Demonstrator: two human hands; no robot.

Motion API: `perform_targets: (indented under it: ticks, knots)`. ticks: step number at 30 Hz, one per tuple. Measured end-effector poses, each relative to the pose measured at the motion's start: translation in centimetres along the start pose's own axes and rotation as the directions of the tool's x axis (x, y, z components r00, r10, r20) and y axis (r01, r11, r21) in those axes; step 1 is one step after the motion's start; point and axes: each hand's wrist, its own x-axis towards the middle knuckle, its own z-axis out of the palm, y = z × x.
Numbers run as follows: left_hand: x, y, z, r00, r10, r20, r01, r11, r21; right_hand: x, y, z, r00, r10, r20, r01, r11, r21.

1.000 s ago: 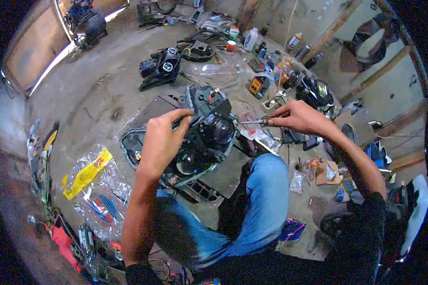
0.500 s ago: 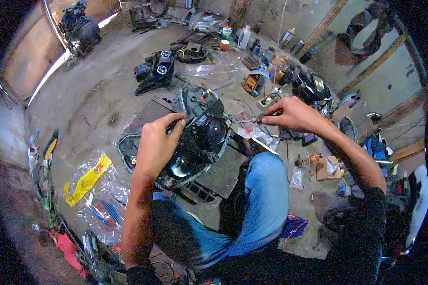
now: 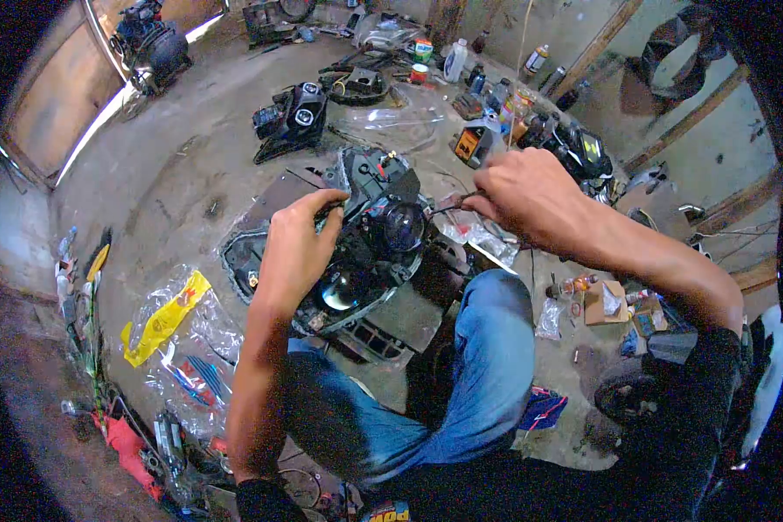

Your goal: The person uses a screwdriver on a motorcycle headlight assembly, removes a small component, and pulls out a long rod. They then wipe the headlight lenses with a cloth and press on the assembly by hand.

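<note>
Right hand [image 3: 531, 196] clamped on slim tool [image 3: 451, 208], left hand [image 3: 303, 252] pinching at headlight housing [image 3: 370, 178], grip contents unclear, lens [image 3: 398, 227] between.

Light: moderate indoor, cool; I see daylight thru gap by door [image 3: 94, 135], upper L. Shadows: dark under knees [image 3: 496, 322]. Glare: small, on round lens [image 3: 338, 291] & clr plastic [image 3: 400, 115]. Blur: R hand [image 3: 531, 191], motion-type. Edges: fisheye bowing, blk grainy corners.
</note>
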Motion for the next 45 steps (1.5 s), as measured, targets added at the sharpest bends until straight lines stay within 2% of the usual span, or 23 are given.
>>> perform_targets:
  ticks: [1, 2, 4, 5, 7, 8, 11, 14, 17, 20, 21, 23, 25, 27, 29, 31, 32, 36, 37, 40, 41, 44, 45]
  knots:
    - [0.1, -0.2, 0.0, 1.000, 0.009, -0.009, -0.009, 1.000, -0.002, -0.2, -0.3, -0.8, 0.996, 0.053, 0.069, -0.053, 0.999, 0.002]
    - [0.0, -0.3, 0.0, 1.000, 0.000, -0.002, 0.000, 1.000, -0.003, -0.2, 0.1, 0.0, 0.996, 0.019, -0.083, -0.012, 0.997, 0.082]
    - [0.0, -0.6, -0.2, 1.000, -0.018, 0.010, 0.019, 1.000, -0.005, -0.5, 0.9, 2.2, 0.922, -0.015, -0.386, 0.107, 0.970, 0.217]
    - [0.0, -0.7, -0.4, 1.000, 0.008, -0.014, -0.008, 1.000, 0.030, -0.7, 1.0, 2.2, 0.912, 0.000, -0.411, 0.138, 0.942, 0.306]
    - [0.0, -0.9, -0.7, 0.996, 0.065, -0.057, -0.059, 0.994, 0.096, -0.6, 2.1, 2.2, 0.878, -0.149, -0.455, 0.316, 0.894, 0.316]
    - [0.0, -1.1, -0.9, 0.997, 0.034, -0.073, -0.025, 0.993, 0.113, -0.6, 2.5, 2.1, 0.851, -0.219, -0.477, 0.400, 0.860, 0.317]
    - [-0.2, -2.0, -1.3, 0.994, -0.020, -0.111, 0.038, 0.987, 0.159, -1.4, 0.8, 2.4, 0.861, -0.104, -0.498, 0.267, 0.926, 0.268]
    - [-0.4, -2.5, -1.0, 0.994, -0.012, -0.106, 0.031, 0.984, 0.175, -1.2, 0.2, 2.7, 0.952, 0.069, -0.299, 0.033, 0.946, 0.323]
    - [-0.6, -2.1, -1.0, 0.995, -0.053, -0.085, 0.067, 0.980, 0.185, -1.7, -1.2, 2.2, 0.839, 0.103, -0.535, 0.172, 0.882, 0.439]
    - [-1.0, -2.6, -1.1, 0.985, -0.144, -0.099, 0.164, 0.956, 0.244, -1.6, 0.1, 2.5, 0.783, -0.082, -0.617, 0.367, 0.862, 0.351]
    - [-1.0, -3.2, -1.1, 0.979, -0.175, -0.107, 0.197, 0.945, 0.260, -1.8, 0.0, 2.7, 0.856, -0.038, -0.516, 0.257, 0.896, 0.362]
    - [-1.0, -4.1, -1.1, 0.968, -0.224, -0.112, 0.248, 0.923, 0.294, -1.9, -0.7, 2.3, 0.935, 0.089, -0.343, 0.035, 0.940, 0.338]
    - [-1.0, -3.7, -1.2, 0.956, -0.281, -0.084, 0.293, 0.908, 0.299, -1.8, -0.9, 3.1, 0.892, 0.131, -0.433, 0.015, 0.948, 0.318]
    - [-1.0, -3.4, -1.3, 0.944, -0.323, -0.066, 0.327, 0.892, 0.313, -1.9, -0.5, 2.3, 0.771, -0.019, -0.637, 0.283, 0.906, 0.316]
    - [-1.0, -3.3, -1.3, 0.935, -0.350, -0.051, 0.346, 0.877, 0.333, -1.3, 0.4, 3.1, 0.707, -0.091, -0.701, 0.358, 0.901, 0.244]
    - [-1.1, -3.9, -1.4, 0.932, -0.360, -0.038, 0.355, 0.886, 0.300, -1.2, 0.2, 3.8, 0.901, 0.023, -0.434, 0.080, 0.972, 0.219]
    - [-1.1, -4.2, -1.3, 0.931, -0.364, -0.033, 0.358, 0.890, 0.282, -1.2, 0.1, 3.9, 0.952, 0.103, -0.288, -0.055, 0.984, 0.169]
    - [-1.2, -4.5, -1.1, 0.931, -0.364, -0.041, 0.359, 0.888, 0.286, -1.5, 0.2, 2.6, 0.785, -0.123, -0.607, 0.307, 0.929, 0.209]
    - [-1.2, -4.3, -1.1, 0.926, -0.373, -0.048, 0.371, 0.883, 0.288, -1.4, 0.6, 3.3, 0.809, -0.137, -0.571, 0.284, 0.942, 0.177]
    - [-1.1, -4.4, -1.2, 0.924, -0.378, -0.056, 0.377, 0.877, 0.297, -1.6, -0.6, 3.1, 0.895, 0.052, -0.444, 0.058, 0.971, 0.230]
    - [-1.0, -4.4, -1.1, 0.920, -0.389, -0.058, 0.387, 0.870, 0.306, -1.9, -1.1, 2.8, 0.807, 0.002, -0.591, 0.184, 0.949, 0.255]
    - [-1.1, -4.3, -0.9, 0.916, -0.396, -0.062, 0.394, 0.864, 0.313, -1.7, -0.2, 3.1, 0.821, -0.112, -0.559, 0.258, 0.947, 0.189]
    - [-1.0, -4.4, -0.9, 0.918, -0.391, -0.063, 0.390, 0.866, 0.314, -1.6, -0.8, 2.9, 0.890, -0.045, -0.453, 0.118, 0.984, 0.136]
